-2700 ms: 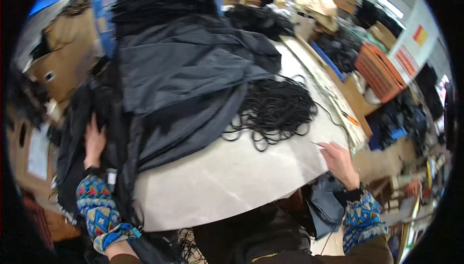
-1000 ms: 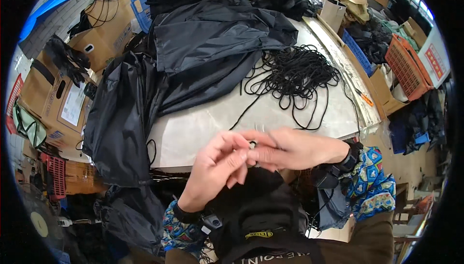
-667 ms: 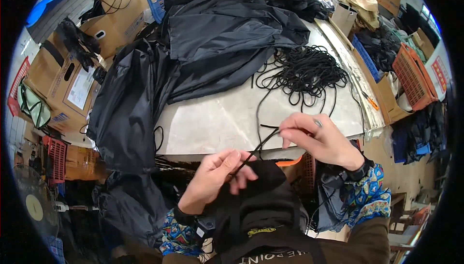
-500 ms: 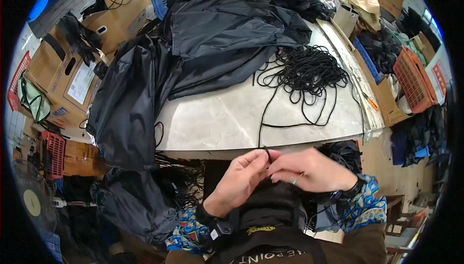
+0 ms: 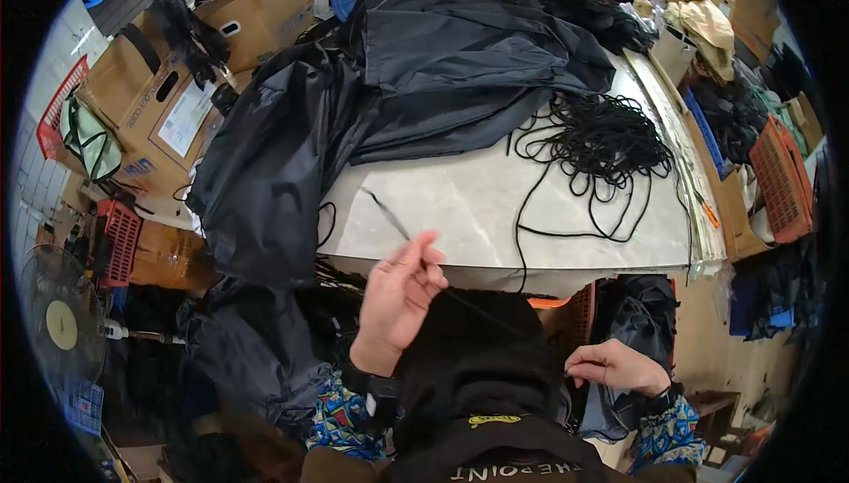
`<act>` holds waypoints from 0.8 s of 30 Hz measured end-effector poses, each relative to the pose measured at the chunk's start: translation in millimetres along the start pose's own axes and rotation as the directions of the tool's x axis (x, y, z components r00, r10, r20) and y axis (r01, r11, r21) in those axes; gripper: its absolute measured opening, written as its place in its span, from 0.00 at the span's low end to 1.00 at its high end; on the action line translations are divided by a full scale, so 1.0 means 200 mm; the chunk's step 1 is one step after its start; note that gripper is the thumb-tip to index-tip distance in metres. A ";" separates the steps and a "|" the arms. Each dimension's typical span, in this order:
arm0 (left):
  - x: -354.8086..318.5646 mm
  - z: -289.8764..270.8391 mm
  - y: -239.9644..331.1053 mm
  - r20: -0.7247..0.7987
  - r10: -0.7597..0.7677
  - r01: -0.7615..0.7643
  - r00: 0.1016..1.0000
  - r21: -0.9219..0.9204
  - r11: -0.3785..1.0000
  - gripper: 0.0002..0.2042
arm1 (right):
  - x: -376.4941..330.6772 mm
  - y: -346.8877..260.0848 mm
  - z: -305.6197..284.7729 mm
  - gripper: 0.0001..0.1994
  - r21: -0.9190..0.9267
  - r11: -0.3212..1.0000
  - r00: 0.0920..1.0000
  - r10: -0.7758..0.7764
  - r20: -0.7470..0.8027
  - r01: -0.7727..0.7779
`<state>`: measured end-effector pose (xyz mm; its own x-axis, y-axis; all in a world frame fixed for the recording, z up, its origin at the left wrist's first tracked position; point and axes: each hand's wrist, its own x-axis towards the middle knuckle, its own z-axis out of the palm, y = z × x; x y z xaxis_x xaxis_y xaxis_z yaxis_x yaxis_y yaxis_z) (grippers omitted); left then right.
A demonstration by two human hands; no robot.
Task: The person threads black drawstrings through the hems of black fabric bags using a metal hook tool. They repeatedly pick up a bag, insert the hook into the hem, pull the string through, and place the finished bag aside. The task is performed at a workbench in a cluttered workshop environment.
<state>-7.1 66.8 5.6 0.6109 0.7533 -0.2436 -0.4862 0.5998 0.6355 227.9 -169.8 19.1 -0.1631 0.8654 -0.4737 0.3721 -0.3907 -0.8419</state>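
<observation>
My left hand (image 5: 402, 297) is raised in front of the table edge, thumb and fingers pinched on a thin black cord. The loose end of the cord (image 5: 384, 212) sticks up past the fingertips, slightly blurred; its lower part is lost against my dark apron (image 5: 469, 368). Down at my right side, my right hand (image 5: 615, 366) has its fingers curled together near dark fabric. Whatever it may hold is hidden. On the pale tabletop (image 5: 433, 209) lies a tangled heap of black cord (image 5: 610, 142), with one strand running over the front edge.
Black fabric pieces (image 5: 460, 49) cover the table's back and hang over its left side. Cardboard boxes (image 5: 146, 107) stand at the left, above a fan (image 5: 62, 324). An orange crate (image 5: 780, 178) is at the right. More dark fabric (image 5: 239, 350) hangs below the table.
My hands were together at the table edge, working on the cord. Now they are apart: the left has risen leftward with cord, the right has dropped to my right side. The view has shifted.
</observation>
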 end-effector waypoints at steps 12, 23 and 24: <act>-0.16 0.18 -0.33 0.124 -0.243 0.232 0.962 0.098 0.968 0.18 | 0.38 -0.25 0.08 0.07 0.079 0.954 0.925 -0.259 -0.277 0.291; -0.10 0.11 -0.23 -0.010 -0.116 0.116 0.993 0.102 0.988 0.14 | 0.19 -0.17 0.12 0.11 0.325 0.944 0.986 0.004 0.166 -0.058; -0.10 0.11 -0.24 0.007 -0.114 0.112 0.993 0.143 0.983 0.13 | 0.20 -0.15 0.15 0.11 0.431 0.899 0.992 0.018 0.123 -0.070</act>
<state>17.8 17.1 -3.5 0.6668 0.6779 -0.3095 -0.3201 0.6356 0.7025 183.8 -133.1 17.6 -0.2673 0.8129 -0.5174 -0.0479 -0.5474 -0.8355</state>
